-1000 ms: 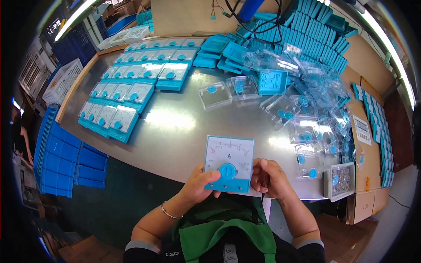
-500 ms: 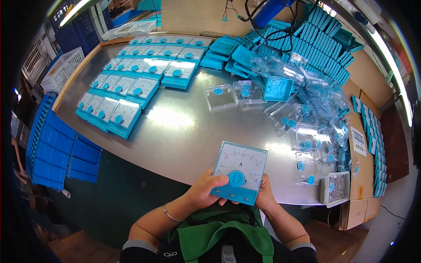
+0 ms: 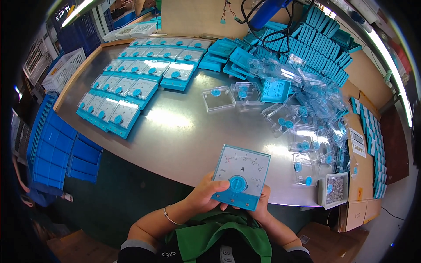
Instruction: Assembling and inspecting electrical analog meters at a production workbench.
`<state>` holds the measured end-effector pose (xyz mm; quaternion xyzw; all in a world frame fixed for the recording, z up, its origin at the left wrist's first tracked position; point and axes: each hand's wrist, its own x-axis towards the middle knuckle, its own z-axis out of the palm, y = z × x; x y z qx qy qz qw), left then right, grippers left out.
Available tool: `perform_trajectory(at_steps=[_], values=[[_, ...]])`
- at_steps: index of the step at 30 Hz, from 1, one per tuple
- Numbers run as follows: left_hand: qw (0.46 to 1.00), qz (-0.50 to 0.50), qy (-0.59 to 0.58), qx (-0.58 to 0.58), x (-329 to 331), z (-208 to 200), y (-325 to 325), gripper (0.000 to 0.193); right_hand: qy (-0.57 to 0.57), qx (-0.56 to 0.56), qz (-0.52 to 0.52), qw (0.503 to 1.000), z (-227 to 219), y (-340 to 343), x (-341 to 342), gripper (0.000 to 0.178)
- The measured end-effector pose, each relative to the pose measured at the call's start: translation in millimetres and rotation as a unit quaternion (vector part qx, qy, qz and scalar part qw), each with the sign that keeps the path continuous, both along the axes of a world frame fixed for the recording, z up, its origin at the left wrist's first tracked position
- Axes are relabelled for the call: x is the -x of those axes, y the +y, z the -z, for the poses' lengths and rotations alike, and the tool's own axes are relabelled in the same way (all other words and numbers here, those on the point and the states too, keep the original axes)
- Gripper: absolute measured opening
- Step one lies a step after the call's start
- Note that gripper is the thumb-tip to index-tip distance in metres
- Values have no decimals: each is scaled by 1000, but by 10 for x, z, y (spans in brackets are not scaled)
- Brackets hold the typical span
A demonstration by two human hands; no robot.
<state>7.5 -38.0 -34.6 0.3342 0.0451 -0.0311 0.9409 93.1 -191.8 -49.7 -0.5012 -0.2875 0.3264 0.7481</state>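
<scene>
A blue-and-white ammeter (image 3: 242, 168) with a round blue knob is held up in front of me, its dial face toward me. My left hand (image 3: 207, 191) grips its left lower side, with the thumb lying beside the knob. On the opposite edge my right hand (image 3: 262, 204) supports the meter, its fingers partly hidden behind the case. Both hands are just off the near edge of the metal worktable (image 3: 175, 144).
Rows of finished-looking meters (image 3: 127, 87) stand at the far left. Clear covers with blue knobs (image 3: 305, 131) pile up on the right, with blue cases (image 3: 315, 48) stacked behind. A white bin of small metal parts (image 3: 335, 191) sits at the right edge, beside a cardboard box (image 3: 357, 175).
The meter has shifted slightly right and down, still between both hands. At the far left edge, part of another person has come into view by the blue crates.
</scene>
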Motion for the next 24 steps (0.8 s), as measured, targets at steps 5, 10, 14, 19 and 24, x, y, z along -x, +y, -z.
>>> perform_trajectory(at_steps=[5,10,14,19,24], values=[[1000,-8,-1,12,-27,-41,-56,40,-51,-13,26,998,-45,-22,32,3],[1000,-22,-7,3,-22,19,-121,41,-109,14,136,985,-32,-8,115,10],[999,-30,-10,21,-21,2,-162,42,-171,16,161,972,63,-19,115,13],[999,-40,-14,28,-10,15,-202,42,-247,33,201,947,86,-22,120,7],[999,-41,-8,34,19,8,-215,43,-285,42,212,934,53,-16,127,7]])
